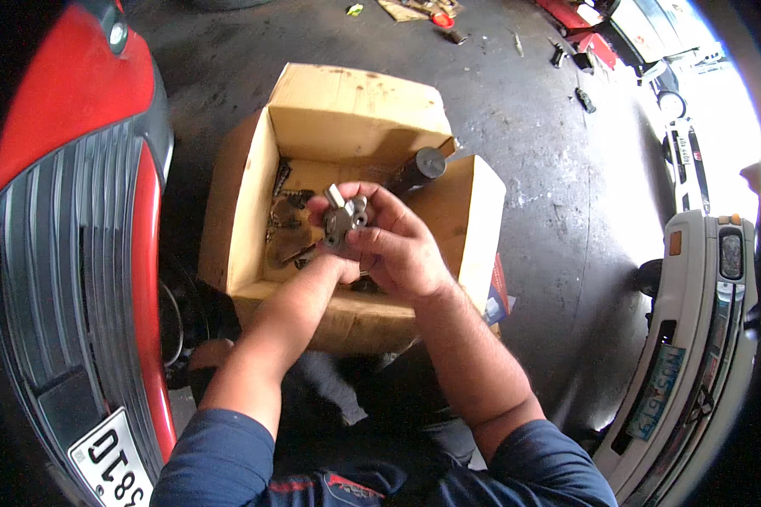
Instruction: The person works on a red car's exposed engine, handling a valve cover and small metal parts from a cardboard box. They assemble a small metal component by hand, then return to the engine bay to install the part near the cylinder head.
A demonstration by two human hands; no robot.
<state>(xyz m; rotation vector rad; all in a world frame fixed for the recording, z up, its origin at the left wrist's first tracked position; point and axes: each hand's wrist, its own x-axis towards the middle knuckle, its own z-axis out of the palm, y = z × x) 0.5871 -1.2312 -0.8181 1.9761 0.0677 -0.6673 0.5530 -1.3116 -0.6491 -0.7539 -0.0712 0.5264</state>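
Note:
Above an open cardboard box (pixel 313 325), both of my hands hold a small grey metal car part (pixel 340 224) with holes in its body and a short shaft sticking up. My right hand (pixel 406 253) grips it from the right, thumb in front and fingers curled over the top. My left hand (pixel 347 266) is closed around it from below and the left; most of that hand is hidden behind the part and my right hand. Several dark, greasy metal parts (pixel 292 228) lie in the box. A black cylinder (pixel 429 163) leans by its right wall.
A red car front with a dark grille (pixel 68 253) stands close on the left. At the right is a white vehicle's bumper (pixel 664 372). Scraps of cardboard (pixel 410 10) and small dark parts (pixel 585 100) lie on the grey floor (pixel 558 211).

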